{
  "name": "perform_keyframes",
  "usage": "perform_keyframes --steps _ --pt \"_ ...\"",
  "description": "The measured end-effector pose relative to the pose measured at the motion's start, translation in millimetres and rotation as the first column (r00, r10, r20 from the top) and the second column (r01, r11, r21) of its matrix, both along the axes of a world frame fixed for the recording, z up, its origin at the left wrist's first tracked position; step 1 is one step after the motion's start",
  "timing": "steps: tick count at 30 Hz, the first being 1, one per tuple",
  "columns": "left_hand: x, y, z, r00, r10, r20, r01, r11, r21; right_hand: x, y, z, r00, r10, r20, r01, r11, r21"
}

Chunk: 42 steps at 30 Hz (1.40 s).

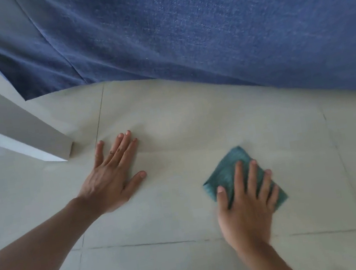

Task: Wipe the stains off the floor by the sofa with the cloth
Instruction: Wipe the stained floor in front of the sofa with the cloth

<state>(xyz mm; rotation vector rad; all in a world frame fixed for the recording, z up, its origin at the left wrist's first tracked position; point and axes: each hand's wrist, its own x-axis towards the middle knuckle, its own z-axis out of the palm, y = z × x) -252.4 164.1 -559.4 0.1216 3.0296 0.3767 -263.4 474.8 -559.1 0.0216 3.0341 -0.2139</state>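
A folded teal cloth (228, 171) lies flat on the pale tiled floor (182, 203), in front of the blue sofa cover (202, 27). My right hand (245, 205) presses down on the cloth with its fingers spread over it; the hand is slightly blurred. My left hand (113, 174) rests palm-down on the bare floor to the left, fingers apart, holding nothing. I cannot make out any distinct stain on the tiles.
The sofa's blue fabric hangs down to the floor across the top and right. A grey and white furniture leg or panel (17, 133) stands on the floor at the left, close to my left hand. Dark grout lines cross the tiles.
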Motion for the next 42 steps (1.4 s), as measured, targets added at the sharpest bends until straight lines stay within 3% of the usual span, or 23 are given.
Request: perform_keyframes --steps 4,10,13,17,21,24,26,28,31,34,37,42 --pt "0.0 1.4 -1.3 1.000 0.010 -0.011 -0.010 1.000 -0.010 52.1 -68.1 1.2 0.934 0.357 -0.005 -0.355 0.927 -0.122" --pt "-0.3 0.6 0.2 1.000 0.016 -0.009 -0.016 1.000 -0.007 119.1 -37.8 -0.2 0.798 0.601 -0.044 -0.601 0.788 -0.133" --pt "-0.2 1.6 -0.2 1.000 0.015 -0.027 -0.015 1.000 0.000 104.2 2.7 1.2 0.863 0.503 -0.041 -0.504 0.857 -0.107" --pt "-0.6 1.7 0.3 0.999 0.013 -0.042 -0.013 1.000 0.012 45.5 10.8 0.4 0.985 0.172 0.021 -0.172 0.985 -0.013" --pt "-0.4 2.1 0.7 0.999 0.008 -0.041 -0.007 1.000 0.014 -14.5 -29.5 -0.3 0.999 -0.011 0.042 0.012 1.000 -0.027" --pt "0.0 1.6 0.6 0.999 0.003 -0.034 -0.002 1.000 0.004 -5.9 -46.5 -2.3 0.998 0.054 0.028 -0.052 0.997 -0.050" --pt "0.4 1.5 0.6 0.999 0.011 -0.032 -0.011 1.000 -0.002 20.0 -22.7 -3.5 0.978 0.207 0.019 -0.206 0.977 -0.050" --pt "0.2 2.5 1.1 1.000 0.009 -0.027 -0.009 1.000 -0.001 41.2 23.4 -5.2 0.980 0.196 0.029 -0.196 0.981 -0.009" --pt "-0.9 3.4 2.2 0.999 0.011 -0.031 -0.011 1.000 0.004 23.8 78.0 -0.3 0.973 -0.227 0.040 0.225 0.973 0.060" --pt "-0.2 3.8 1.2 1.000 0.008 -0.030 -0.008 1.000 -0.002 -35.0 84.0 2.8 0.820 -0.559 0.122 0.561 0.828 0.025" --pt "-1.4 3.1 0.2 1.000 -0.006 -0.014 0.006 1.000 -0.021 -79.9 37.2 0.5 0.846 -0.515 0.137 0.521 0.854 -0.008" --pt "-1.6 4.0 1.3 1.000 -0.008 -0.001 0.008 1.000 -0.029 -80.1 -65.9 0.1 0.996 -0.040 0.081 0.045 0.997 -0.063"
